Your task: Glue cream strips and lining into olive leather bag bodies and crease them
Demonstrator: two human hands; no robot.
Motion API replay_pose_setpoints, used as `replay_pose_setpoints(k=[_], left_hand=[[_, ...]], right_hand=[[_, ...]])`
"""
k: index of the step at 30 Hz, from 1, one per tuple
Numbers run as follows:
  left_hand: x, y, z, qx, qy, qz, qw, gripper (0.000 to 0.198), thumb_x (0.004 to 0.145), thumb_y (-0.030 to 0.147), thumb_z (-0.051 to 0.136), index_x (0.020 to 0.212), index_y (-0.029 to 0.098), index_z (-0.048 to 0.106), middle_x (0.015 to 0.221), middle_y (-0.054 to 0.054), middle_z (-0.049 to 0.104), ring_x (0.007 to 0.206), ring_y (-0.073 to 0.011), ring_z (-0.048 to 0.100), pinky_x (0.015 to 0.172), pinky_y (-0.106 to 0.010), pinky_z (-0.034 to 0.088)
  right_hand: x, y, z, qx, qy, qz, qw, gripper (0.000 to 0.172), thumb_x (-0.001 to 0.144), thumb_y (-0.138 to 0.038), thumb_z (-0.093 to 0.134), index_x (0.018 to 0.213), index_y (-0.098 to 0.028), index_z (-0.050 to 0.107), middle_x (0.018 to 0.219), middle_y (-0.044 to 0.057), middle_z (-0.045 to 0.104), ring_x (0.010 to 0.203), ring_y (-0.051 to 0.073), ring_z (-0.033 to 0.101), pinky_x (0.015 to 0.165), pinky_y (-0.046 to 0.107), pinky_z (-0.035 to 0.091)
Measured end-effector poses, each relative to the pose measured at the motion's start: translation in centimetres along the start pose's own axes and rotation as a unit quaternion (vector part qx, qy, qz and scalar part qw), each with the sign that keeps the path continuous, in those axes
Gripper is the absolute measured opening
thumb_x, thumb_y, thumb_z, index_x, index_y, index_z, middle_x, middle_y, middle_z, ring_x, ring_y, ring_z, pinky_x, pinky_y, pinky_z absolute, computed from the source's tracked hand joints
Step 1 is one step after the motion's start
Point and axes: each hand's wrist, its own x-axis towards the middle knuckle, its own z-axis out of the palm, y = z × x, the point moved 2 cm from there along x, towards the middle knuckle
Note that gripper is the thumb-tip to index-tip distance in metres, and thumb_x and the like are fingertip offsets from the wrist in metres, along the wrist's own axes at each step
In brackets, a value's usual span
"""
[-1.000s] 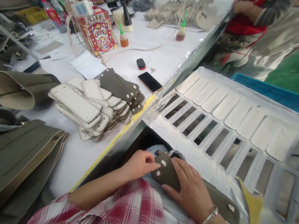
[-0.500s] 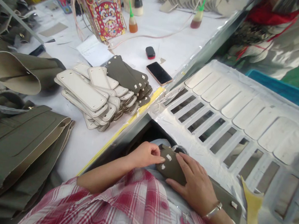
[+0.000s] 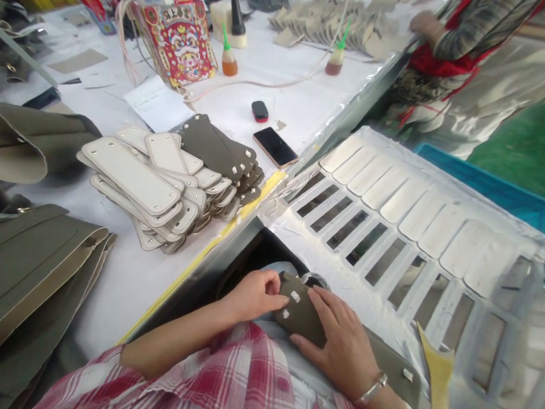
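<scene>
A long olive-green leather strip (image 3: 303,310) with small white slots lies across my lap at the bottom centre. My left hand (image 3: 254,295) pinches its rounded near end with curled fingers. My right hand (image 3: 339,343), with a silver bracelet on the wrist, lies flat on top of the strip, fingers spread and pressing it down. The strip's far end (image 3: 403,378) shows beyond my right wrist.
A pile of cream and olive strips (image 3: 168,185) sits on the white table (image 3: 283,96), with a phone (image 3: 275,147), glue bottles (image 3: 228,62) and a patterned bag (image 3: 179,44). A slotted white rack (image 3: 396,216) lies to the right. Another person (image 3: 451,48) stands far right. Olive panels (image 3: 15,270) lie left.
The hands stay on the strip in nearly the same grip. The head camera has shifted, so the table and rack slide slightly in view. The other person's arm has come into view at the top.
</scene>
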Motion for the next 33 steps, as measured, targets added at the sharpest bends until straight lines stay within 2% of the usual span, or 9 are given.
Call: replay_pose_setpoints(k=[2,4,9,13,17,22,25,30,33], left_hand=[[0.2,0.2,-0.1,0.005,0.012,0.018,1.0,0.019,0.066,0.029,0.064,0.077,0.018,0.052,0.06,0.007,0.044,0.055,-0.0086,0.04,0.051,-0.02,0.032],[0.5,0.5,-0.1,0.004,-0.003,0.038,0.999,0.025,0.066,0.022,0.062,0.09,0.019,0.056,0.063,0.007,0.046,0.057,-0.0088,0.042,0.053,-0.02,0.034],[1.2,0.4,-0.4,-0.068,-0.115,0.031,0.991,0.038,0.07,0.024,0.061,0.107,0.02,0.059,0.065,0.005,0.045,0.055,-0.0087,0.043,0.049,-0.019,0.038],[1.5,-0.2,-0.9,-0.137,-0.178,0.011,0.974,0.045,0.071,0.028,0.063,0.115,0.02,0.056,0.065,0.005,0.04,0.051,-0.0079,0.043,0.047,-0.02,0.044],[1.9,-0.4,-1.0,-0.145,-0.211,0.014,0.966,0.045,0.072,0.026,0.064,0.116,0.019,0.054,0.066,0.005,0.042,0.051,-0.0082,0.047,0.049,-0.02,0.046],[2.2,-0.3,-1.0,-0.12,-0.221,0.024,0.968,0.044,0.07,0.021,0.061,0.114,0.019,0.054,0.065,0.005,0.043,0.052,-0.0092,0.049,0.048,-0.021,0.046],[2.0,0.0,-1.1,-0.077,-0.217,0.035,0.972,0.044,0.071,0.019,0.057,0.115,0.019,0.054,0.068,0.004,0.049,0.054,-0.0104,0.051,0.051,-0.022,0.045],[1.8,1.6,-1.0,0.11,-0.144,0.133,0.974,0.038,0.069,0.025,0.062,0.106,0.018,0.061,0.088,-0.003,0.063,0.076,-0.0163,0.057,0.068,-0.025,0.045],[1.7,2.0,-0.7,0.163,-0.122,0.15,0.968,0.037,0.069,0.033,0.065,0.103,0.018,0.062,0.094,-0.003,0.065,0.084,-0.0187,0.058,0.074,-0.026,0.043]], right_hand=[[0.0,-0.1,-0.1,0.001,-0.005,0.005,1.0,0.068,0.074,-0.053,0.058,0.129,-0.016,0.041,0.129,0.014,0.047,0.115,0.028,0.046,0.093,0.044,0.041],[0.2,-0.3,-0.2,0.002,-0.006,0.01,1.0,0.07,0.073,-0.053,0.059,0.129,-0.015,0.041,0.129,0.015,0.048,0.115,0.029,0.045,0.094,0.044,0.041],[1.7,-1.5,0.0,0.004,-0.005,0.005,1.0,0.08,0.066,-0.054,0.065,0.128,-0.012,0.04,0.125,0.017,0.051,0.112,0.032,0.047,0.091,0.046,0.041],[2.8,-2.1,0.1,0.022,0.0,0.015,1.0,0.066,0.067,-0.049,0.064,0.119,-0.012,0.046,0.114,0.016,0.056,0.104,0.03,0.052,0.087,0.044,0.043],[3.0,-2.1,0.1,0.038,0.007,0.018,0.999,0.059,0.069,-0.047,0.061,0.117,-0.014,0.047,0.112,0.014,0.057,0.1,0.029,0.054,0.083,0.042,0.043],[2.8,-2.3,0.1,0.036,0.0,0.023,0.999,0.062,0.07,-0.047,0.06,0.12,-0.013,0.045,0.115,0.014,0.056,0.102,0.029,0.053,0.084,0.042,0.043],[2.8,-2.4,0.1,0.032,0.0,0.027,0.999,0.062,0.07,-0.047,0.059,0.12,-0.012,0.045,0.115,0.015,0.056,0.103,0.029,0.053,0.085,0.043,0.042],[2.6,-2.5,0.1,0.035,0.003,0.027,0.999,0.062,0.069,-0.047,0.06,0.12,-0.013,0.045,0.113,0.014,0.056,0.102,0.029,0.053,0.085,0.042,0.043],[2.4,-2.5,0.2,0.036,0.01,0.03,0.999,0.063,0.068,-0.046,0.062,0.119,-0.014,0.045,0.114,0.013,0.056,0.103,0.029,0.053,0.085,0.042,0.042]])
